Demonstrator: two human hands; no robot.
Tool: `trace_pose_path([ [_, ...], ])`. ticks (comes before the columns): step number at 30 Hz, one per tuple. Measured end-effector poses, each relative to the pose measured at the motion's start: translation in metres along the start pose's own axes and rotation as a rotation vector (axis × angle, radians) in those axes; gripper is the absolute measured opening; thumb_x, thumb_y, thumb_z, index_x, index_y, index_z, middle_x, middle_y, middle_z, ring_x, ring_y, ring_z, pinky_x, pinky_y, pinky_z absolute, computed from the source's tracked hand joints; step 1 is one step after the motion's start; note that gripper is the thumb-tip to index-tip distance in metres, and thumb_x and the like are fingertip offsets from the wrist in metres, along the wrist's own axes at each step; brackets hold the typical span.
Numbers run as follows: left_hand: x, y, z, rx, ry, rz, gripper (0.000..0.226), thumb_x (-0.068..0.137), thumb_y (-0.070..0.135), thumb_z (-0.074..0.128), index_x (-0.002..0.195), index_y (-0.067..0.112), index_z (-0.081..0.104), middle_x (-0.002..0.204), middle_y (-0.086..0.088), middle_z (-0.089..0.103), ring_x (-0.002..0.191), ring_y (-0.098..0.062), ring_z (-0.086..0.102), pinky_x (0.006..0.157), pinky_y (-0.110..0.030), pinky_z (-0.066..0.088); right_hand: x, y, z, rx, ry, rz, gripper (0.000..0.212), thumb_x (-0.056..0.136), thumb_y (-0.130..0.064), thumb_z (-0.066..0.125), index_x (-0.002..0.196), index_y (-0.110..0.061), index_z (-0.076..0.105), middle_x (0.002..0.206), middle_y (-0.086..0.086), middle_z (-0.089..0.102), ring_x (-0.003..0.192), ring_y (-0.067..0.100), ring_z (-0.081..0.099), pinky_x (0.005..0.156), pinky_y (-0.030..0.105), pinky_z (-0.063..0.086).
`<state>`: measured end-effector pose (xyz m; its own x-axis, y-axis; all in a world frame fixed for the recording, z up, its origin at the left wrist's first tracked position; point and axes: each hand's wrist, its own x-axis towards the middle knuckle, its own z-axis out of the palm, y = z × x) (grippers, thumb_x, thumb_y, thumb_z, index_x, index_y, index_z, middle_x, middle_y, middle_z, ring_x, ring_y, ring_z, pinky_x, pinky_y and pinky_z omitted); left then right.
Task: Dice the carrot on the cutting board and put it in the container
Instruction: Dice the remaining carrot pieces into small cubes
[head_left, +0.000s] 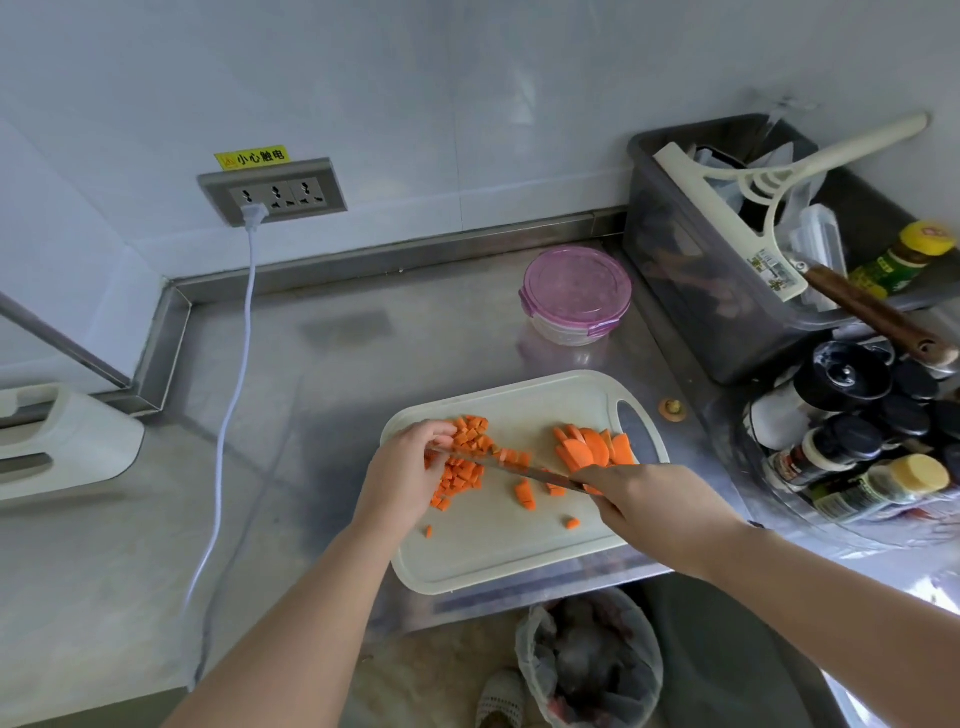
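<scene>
Your right hand (641, 501) curls its fingers round the knife (509, 470) handle, blade low across the cutting board (493, 553). Your left hand (408, 470) sets bent fingers on the diced carrot (462, 475) at the blade tip; whether they pinch any is unclear. Carrot slices (592, 448) lie at the board's right, the lidded container (576, 296) beyond on the tabletop (311, 395).

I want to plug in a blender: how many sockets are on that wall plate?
3, in a row on the wall plate: the left socket holds a white plug; the middle socket and the right socket are free.
</scene>
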<state>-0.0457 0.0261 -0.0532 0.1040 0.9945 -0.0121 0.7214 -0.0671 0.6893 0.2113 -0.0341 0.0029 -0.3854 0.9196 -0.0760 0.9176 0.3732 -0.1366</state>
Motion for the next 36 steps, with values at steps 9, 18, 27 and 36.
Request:
trace_pose_path([
  [9, 0.02, 0.048, -0.015, 0.023, -0.245, 0.29, 0.022, 0.089, 0.012, 0.064, 0.109, 0.018, 0.071, 0.108, 0.008, 0.064, 0.096, -0.003, 0.058, 0.087, -0.013, 0.038, 0.006, 0.027, -0.01, -0.225, 0.083, -0.226, 0.029, 0.053, -0.016, 0.084, 0.076, -0.027, 0.069, 0.052, -0.009, 0.055, 0.038, 0.018, 0.045, 0.043, 0.022, 0.036],
  [18, 0.013, 0.029, 0.015, 0.202, -0.331, 0.289, 0.014, 0.088, 0.012, 0.064, 0.099, 0.012, 0.073, 0.105, -0.002, 0.067, 0.103, -0.02, 0.06, 0.091, -0.025, 0.041, 0.012, 0.028, -0.009, -0.258, 0.042, -0.22, 0.029, 0.062, -0.012, 0.079, 0.086, -0.024, 0.071, 0.057, -0.005, 0.057, 0.043, 0.02, 0.045, 0.043, 0.029, 0.044],
  [27, 0.009, 0.016, -0.008, 0.223, 0.028, 0.093, 0.02, 0.091, 0.01, 0.057, 0.102, 0.016, 0.073, 0.105, 0.0, 0.068, 0.097, -0.019, 0.063, 0.083, -0.028, 0.046, -0.006, 0.047, -0.034, -0.121, 0.048, 0.039, 0.02, 0.086, -0.03, 0.065, 0.105, -0.038, 0.066, 0.083, -0.012, 0.068, 0.064, 0.014, 0.056, 0.061, 0.02, 0.044],
  [36, -0.036, 0.061, 0.077, 0.48, -0.151, 0.586, 0.03, 0.072, 0.048, 0.056, 0.094, 0.029, 0.065, 0.101, 0.008, 0.058, 0.087, -0.017, 0.059, 0.072, -0.028, 0.051, -0.002, 0.047, -0.024, 0.356, 0.016, 0.473, 0.036, 0.093, -0.026, 0.049, 0.127, -0.033, 0.059, 0.092, -0.01, 0.061, 0.081, 0.015, 0.057, 0.066, 0.027, 0.044],
])
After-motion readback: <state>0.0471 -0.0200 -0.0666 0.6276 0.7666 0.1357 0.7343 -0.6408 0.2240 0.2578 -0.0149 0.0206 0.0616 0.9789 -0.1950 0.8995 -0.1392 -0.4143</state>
